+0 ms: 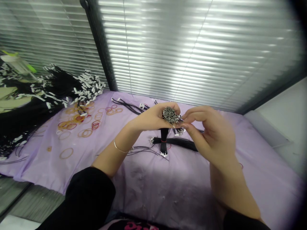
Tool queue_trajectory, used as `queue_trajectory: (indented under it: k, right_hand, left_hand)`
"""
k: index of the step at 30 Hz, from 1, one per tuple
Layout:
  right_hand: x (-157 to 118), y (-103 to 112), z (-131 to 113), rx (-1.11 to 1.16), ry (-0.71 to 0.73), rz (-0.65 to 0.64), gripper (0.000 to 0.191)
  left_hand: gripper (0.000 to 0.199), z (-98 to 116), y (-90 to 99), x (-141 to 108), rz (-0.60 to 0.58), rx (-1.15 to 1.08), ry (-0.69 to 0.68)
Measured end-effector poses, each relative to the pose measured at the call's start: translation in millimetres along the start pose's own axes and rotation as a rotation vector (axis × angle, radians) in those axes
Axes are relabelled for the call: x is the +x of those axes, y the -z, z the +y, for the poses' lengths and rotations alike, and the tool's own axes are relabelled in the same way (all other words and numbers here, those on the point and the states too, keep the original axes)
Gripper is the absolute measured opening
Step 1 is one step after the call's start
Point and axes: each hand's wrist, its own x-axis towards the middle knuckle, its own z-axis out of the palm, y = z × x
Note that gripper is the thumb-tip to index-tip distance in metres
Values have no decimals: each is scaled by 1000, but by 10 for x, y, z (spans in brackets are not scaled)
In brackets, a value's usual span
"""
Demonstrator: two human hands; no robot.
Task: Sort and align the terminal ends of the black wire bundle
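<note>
My left hand (153, 117) is wrapped round a thick bundle of black wires (169, 115), whose silvery ends face up toward me. Against the right side of that bundle, my right hand (211, 131) pinches one or a few wire ends between thumb and fingertips. Exactly how many it holds is too small to tell. Below my hands lie two tied black wire bundles (182, 142), crossing each other, with a red rubber band (163, 141) round one of them. A few loose black wires (144, 149) lie to their left.
A big heap of black wires with white connectors (90, 84) covers the left side. Yellow and red rubber bands (85, 132) are scattered beside it on the purple table cover (144, 188). Window blinds (168, 48) stand behind the table. A clear container (19, 65) sits far left.
</note>
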Motion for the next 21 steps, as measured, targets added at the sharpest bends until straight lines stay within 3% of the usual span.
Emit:
queue_trajectory:
  k: [5,9,16,21]
  right_hand:
    - [0,-59,32,21,-30,1,11]
    - [6,-76,62,9,-11,24,12]
    - [-4,-89,67,-9,170,100,19]
    - [9,-57,35,84,224,53,21]
  left_hand:
    - [32,-48,78,5,-58,-14,-15]
    - [34,-66,80,8,-24,-26,-15]
    - [34,-28,-16,-18,91,-118,-58]
    - [26,36,-55,-41,101,-150,2]
